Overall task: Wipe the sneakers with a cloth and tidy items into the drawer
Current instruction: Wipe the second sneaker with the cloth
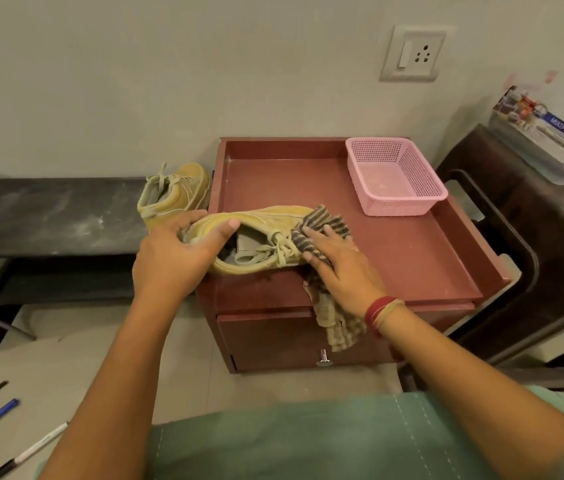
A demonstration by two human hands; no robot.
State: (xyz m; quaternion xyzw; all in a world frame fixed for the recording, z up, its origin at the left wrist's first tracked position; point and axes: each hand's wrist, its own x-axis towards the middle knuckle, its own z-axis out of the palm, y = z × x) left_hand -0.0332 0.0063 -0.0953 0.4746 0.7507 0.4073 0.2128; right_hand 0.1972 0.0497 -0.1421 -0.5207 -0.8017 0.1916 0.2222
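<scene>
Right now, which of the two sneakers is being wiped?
The near sneaker on the red cabinet, gripped by the left hand, cloth under the right hand. The far sneaker sits untouched.

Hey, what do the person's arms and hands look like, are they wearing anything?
Both forearms are bare, with no sleeves or gloves. The left hand shows no ring or watch. The right hand has red and yellowish thread bands round its wrist. A green garment with pale stitching shows below.
</scene>
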